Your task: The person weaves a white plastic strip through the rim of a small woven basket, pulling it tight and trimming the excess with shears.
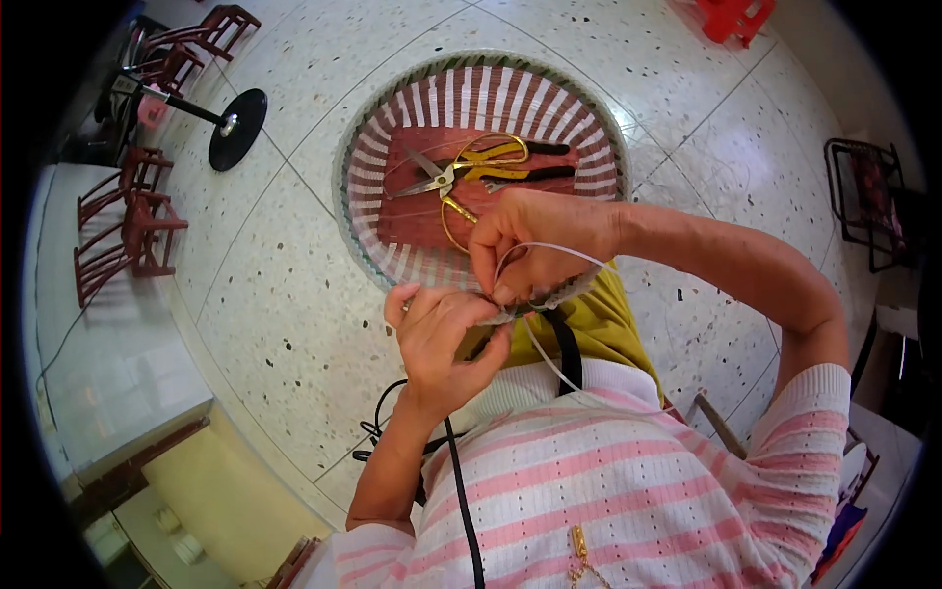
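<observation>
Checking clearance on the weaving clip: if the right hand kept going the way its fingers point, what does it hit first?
The right hand points down-left at the basket's near rim, pinching a white strand. It would likely meet that rim, then the left hand; depth is unclear.

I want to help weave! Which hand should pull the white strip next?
Probably the right hand: its fingers already pinch the thin white plastic strip at the round woven basket's rim, while the left hand steadies that rim.
</observation>
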